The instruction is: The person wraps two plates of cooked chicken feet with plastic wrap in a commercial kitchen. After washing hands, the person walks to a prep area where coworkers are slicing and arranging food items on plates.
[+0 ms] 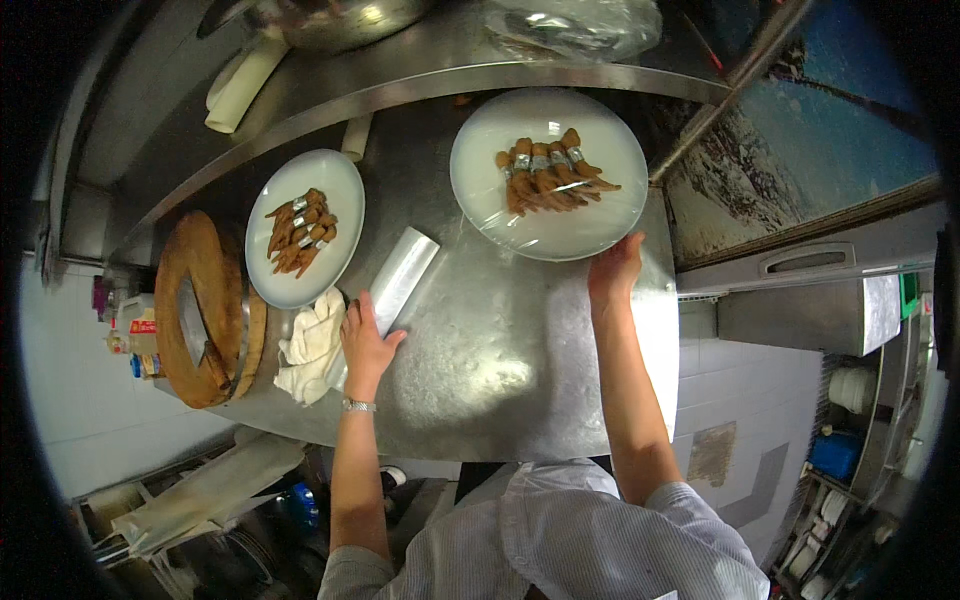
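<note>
My left hand [367, 345] rests on a roll of cling film [405, 274], its fingers and thumb spread. At the near right rim of a round white plate [480, 217] is my right hand [616, 274]; its fingers are partly hidden by the rim. Clear film stretches over this plate, above several brown food pieces [544, 169] banded with foil. To the left, a second white plate [341, 180] holds similar brown pieces [300, 232] with foil bands. A crumpled whitish cloth [311, 352] lies between that plate and my left hand.
A round wooden chopping board [176, 315] with a cleaver [193, 322] stands at the left of the metal table [480, 322]. Above the far side runs a metal shelf [420, 79], bearing a pale roll [244, 90], a metal bowl [345, 22] and clear plastic [577, 26].
</note>
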The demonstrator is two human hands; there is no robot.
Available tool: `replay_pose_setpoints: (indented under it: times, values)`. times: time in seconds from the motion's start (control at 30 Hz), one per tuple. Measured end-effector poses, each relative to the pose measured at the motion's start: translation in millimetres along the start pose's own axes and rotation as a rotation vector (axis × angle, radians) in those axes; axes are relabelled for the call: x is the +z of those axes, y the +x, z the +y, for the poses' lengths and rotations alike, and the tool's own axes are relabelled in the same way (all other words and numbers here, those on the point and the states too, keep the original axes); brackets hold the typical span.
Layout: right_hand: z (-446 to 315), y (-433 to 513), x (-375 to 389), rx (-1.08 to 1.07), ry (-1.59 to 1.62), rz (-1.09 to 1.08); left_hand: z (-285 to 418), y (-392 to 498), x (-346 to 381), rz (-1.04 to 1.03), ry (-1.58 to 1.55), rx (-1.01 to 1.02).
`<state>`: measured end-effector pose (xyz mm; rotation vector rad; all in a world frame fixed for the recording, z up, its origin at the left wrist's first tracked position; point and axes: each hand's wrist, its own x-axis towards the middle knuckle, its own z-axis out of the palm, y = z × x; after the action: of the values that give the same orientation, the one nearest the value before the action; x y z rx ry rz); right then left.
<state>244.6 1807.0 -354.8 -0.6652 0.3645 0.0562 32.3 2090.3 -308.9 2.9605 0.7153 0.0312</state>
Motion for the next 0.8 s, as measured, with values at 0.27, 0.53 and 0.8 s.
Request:
replay_pose_setpoints:
  times: [0.27,0.53,0.8]
  values:
    - [55,-98,-4,0.389,-0.467,-0.011,-39,19,9,-0.302,-0.466,-0.055]
    - [157,-97,119,0.47,-0.644,-0.372,-116,-100,-17,-0.619,-1.271,-0.069]
    - [228,-121,185,0.561,-0.625,-0.373,-178,-152,-31,-0.573,-1.404,-0.448]
